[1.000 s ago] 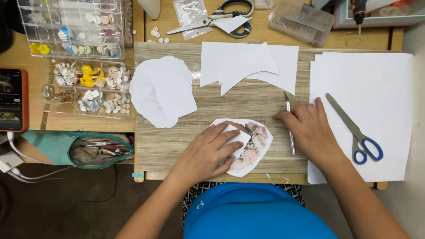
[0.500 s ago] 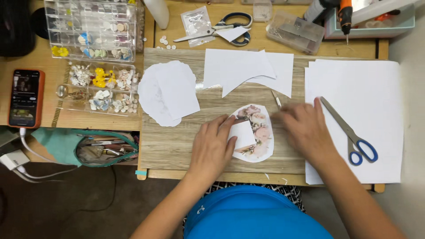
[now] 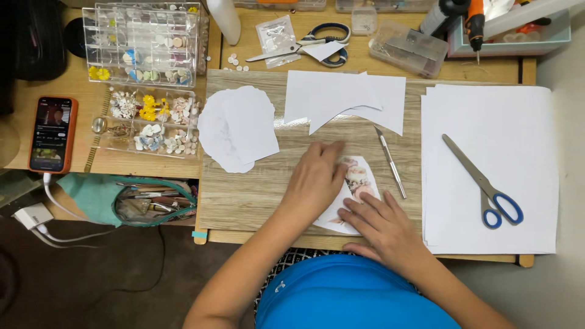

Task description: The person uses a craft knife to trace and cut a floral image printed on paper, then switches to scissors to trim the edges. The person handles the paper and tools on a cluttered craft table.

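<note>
The cutout [image 3: 356, 183], a curved paper piece printed with a pinkish picture, lies flat on the wooden board [image 3: 256, 195] between my two hands. My left hand [image 3: 314, 180] rests palm down over its left edge, fingers spread and loose, pinning it rather than gripping it. My right hand [image 3: 381, 222] sits at its lower right edge, fingertips [image 3: 350, 214] pressing the white margin; neither hand closes around anything.

Just right of my right hand's fingers lies the knife [image 3: 390, 161], a thin craft blade, lying slantwise and close beside the cutout. Further right, on the stack of white sheets [image 3: 487, 109], lie the blue-handled scissors [image 3: 484, 183]. Above my left hand are white offcuts [image 3: 347, 100], and up and to its left a pile of round paper pieces [image 3: 237, 128]. Well beyond that, the bead trays [image 3: 146, 79] and the phone [image 3: 53, 134]. Below the trays a green pouch [image 3: 131, 198] hangs open off the bench [image 3: 122, 163] edge.

As I judge it, the risks are small but real. The paper is thin, so if one hand slides while the other holds, it could crease or tear across the picture. The blade is near enough that a careless sweep of my right hand could catch it or knock it toward me. The cutout also sits near the board's front edge, so a push could send it over.
</note>
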